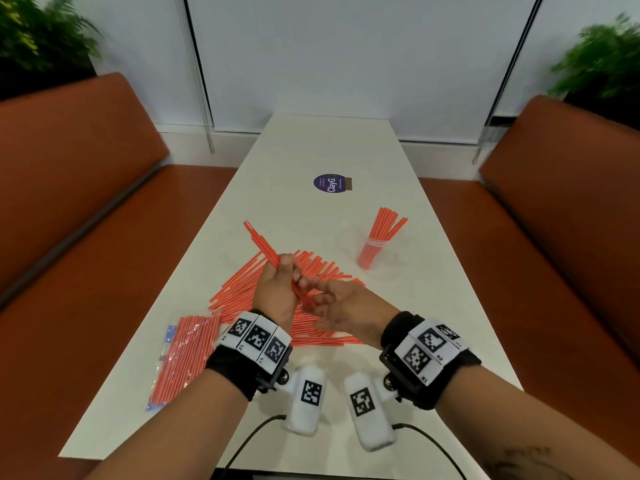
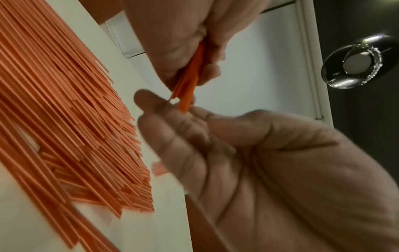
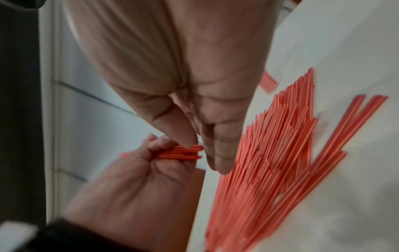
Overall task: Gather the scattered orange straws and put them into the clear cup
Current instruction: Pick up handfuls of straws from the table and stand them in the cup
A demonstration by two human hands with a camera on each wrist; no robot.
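My left hand [image 1: 282,271] grips a bundle of orange straws [image 1: 261,244] in its fist, above the table and slanting up to the left. The wrist views show that fist [image 3: 151,162] and the straws it holds [image 2: 190,80]. My right hand [image 1: 322,292] is open beside it, and its fingers [image 2: 164,116] touch the bundle's lower ends [image 3: 185,152]. Under both hands lies a wide pile of loose orange straws [image 1: 235,289]. The clear cup [image 1: 371,254] stands upright to the right and farther back, with several straws [image 1: 386,225] leaning in it.
A plastic packet of orange straws [image 1: 183,355] lies at the table's near left. A round purple sticker [image 1: 330,183] sits farther back on the white table [image 1: 322,143]. Orange benches flank it left [image 1: 86,202] and right [image 1: 554,209].
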